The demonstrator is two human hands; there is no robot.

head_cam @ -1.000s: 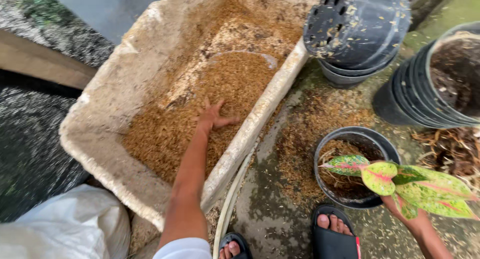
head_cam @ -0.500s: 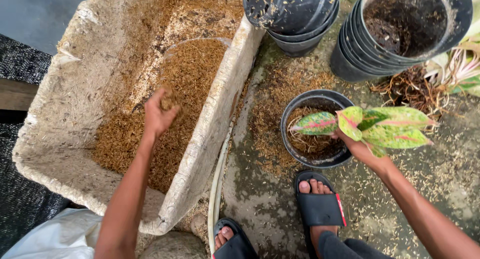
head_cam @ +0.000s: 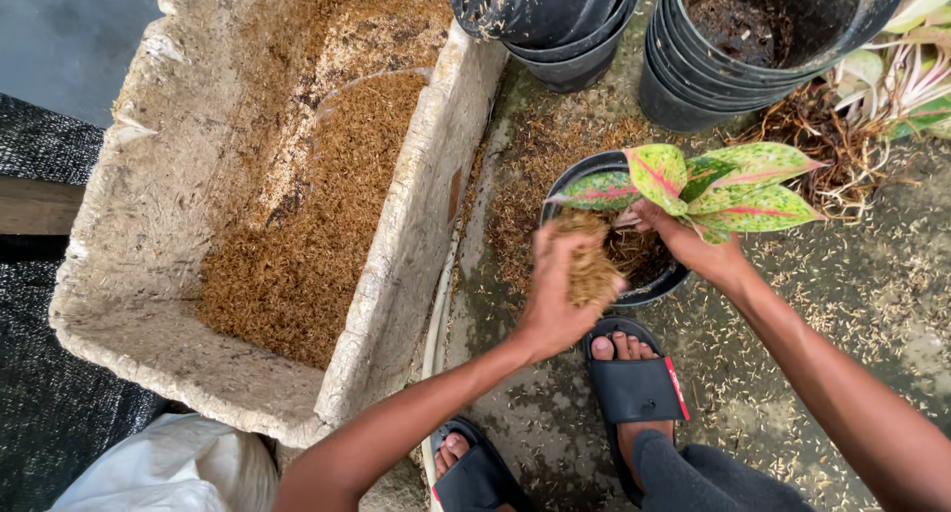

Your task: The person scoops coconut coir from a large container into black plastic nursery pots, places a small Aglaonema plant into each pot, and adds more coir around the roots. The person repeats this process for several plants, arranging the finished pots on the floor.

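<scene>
Left hand (head_cam: pixel 555 299) cupped shut round clump of brown rice husk (head_cam: pixel 591 269), hovering over near rim of small round black plastic pot (head_cam: pixel 654 286). Right hand (head_cam: pixel 698 250) pinching stem of pink-and-green leafed plant (head_cam: pixel 708 180) upright inside pot. Husk-filled pale foam trough (head_cam: pixel 416 264) lay left of pot.

white plastic sack (head_cam: pixel 168 467), bottom-left corner

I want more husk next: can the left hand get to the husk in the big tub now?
Probably yes: the left hand is beside the open tub, with nothing covering the husk.
</scene>
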